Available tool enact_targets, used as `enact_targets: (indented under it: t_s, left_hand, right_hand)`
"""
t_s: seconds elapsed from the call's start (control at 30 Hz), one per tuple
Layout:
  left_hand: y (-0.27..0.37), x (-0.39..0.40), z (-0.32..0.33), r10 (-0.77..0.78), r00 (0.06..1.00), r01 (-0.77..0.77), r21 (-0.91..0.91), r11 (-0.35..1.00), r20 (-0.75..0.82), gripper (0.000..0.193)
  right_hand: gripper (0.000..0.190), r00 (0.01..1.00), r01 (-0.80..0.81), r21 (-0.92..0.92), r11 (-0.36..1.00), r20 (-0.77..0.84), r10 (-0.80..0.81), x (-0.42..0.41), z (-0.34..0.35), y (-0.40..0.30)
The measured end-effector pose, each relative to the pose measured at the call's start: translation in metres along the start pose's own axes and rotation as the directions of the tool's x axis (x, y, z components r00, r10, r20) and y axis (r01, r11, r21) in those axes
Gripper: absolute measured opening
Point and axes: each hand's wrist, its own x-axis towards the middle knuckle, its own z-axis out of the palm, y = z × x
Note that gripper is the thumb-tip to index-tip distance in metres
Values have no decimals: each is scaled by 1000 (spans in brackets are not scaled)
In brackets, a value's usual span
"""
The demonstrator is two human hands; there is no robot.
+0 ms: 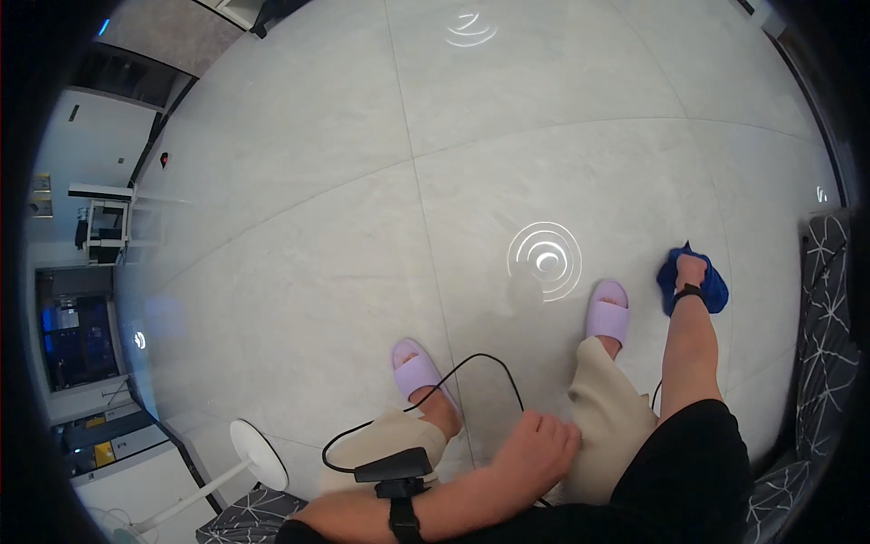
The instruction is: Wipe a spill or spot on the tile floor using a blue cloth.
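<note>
My right hand [691,270] reaches down at the right and grips a bunched dark blue cloth [715,289] close to the floor. A black band circles that wrist. My left hand [540,442] hangs near my right knee with its fingers curled towards the beige trouser leg [605,415]; what lies inside its fingers is hidden. On the left forearm a black strap [404,520] carries a small black device [394,465]. From this device a black cable [476,357] loops over towards the left hand.
My feet wear lilac slippers [607,319] on glossy pale floor tiles [306,272]. A grey patterned sofa cover [826,340] runs along the right edge. At lower left stands a white round-based stand [258,454]. A small black-and-red object [164,160] lies by the far-left wall.
</note>
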Motion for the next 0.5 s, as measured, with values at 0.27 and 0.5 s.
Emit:
enact_targets:
  t_s: [0.27, 0.5]
  left_hand:
    - [0, -4, -9, 4, 1000, -4, -2, 1000, 28, 35]
    - [-6, -4, -2, -34, 993, 36, -19, 999, 111, 38]
  right_hand:
    - [37, 551, 834, -65, 547, 142, -822, -146, 45, -185]
    - [24, -141, 990, 71, -124, 358, -923, -347, 111, -187]
